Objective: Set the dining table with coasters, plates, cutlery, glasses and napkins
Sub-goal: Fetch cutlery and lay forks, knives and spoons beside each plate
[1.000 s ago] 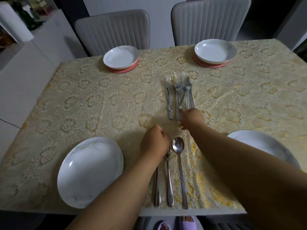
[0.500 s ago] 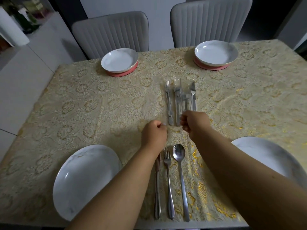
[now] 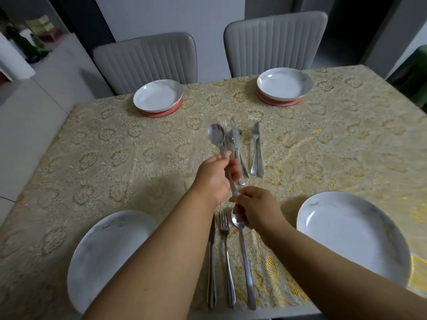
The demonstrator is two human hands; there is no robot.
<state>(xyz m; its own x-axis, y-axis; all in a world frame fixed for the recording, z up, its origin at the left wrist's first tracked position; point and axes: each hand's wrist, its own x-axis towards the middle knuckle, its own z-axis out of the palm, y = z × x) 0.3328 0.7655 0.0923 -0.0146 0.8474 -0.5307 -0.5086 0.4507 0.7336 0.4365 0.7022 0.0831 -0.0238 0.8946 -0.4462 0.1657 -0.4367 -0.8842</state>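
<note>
My left hand [image 3: 213, 177] grips a raised spoon [image 3: 216, 135] by its handle, with the bowl pointing away over the table's middle. My right hand [image 3: 255, 210] pinches the lower end of the same handle. Just beyond lies a loose pile of cutlery [image 3: 247, 148] with knives and a fork. A knife [image 3: 212, 262], a fork [image 3: 227, 252] and a second spoon [image 3: 245, 255] lie side by side at the near edge. Marbled plates stand near left [image 3: 108, 252] and near right [image 3: 353, 234]. Two far plates [image 3: 158, 95] [image 3: 285, 83] sit on red coasters [image 3: 161, 112] [image 3: 278, 102].
A gold patterned cloth [image 3: 115, 158] covers the table. Two grey padded chairs [image 3: 147, 58] [image 3: 275, 40] stand at the far side. To the left are a white counter [image 3: 34, 105] and a paper roll [image 3: 12, 61].
Both hands were closed near the middle pile's handle ends. Now a spoon is lifted off the table, held by both hands; my right hand has drawn back toward me.
</note>
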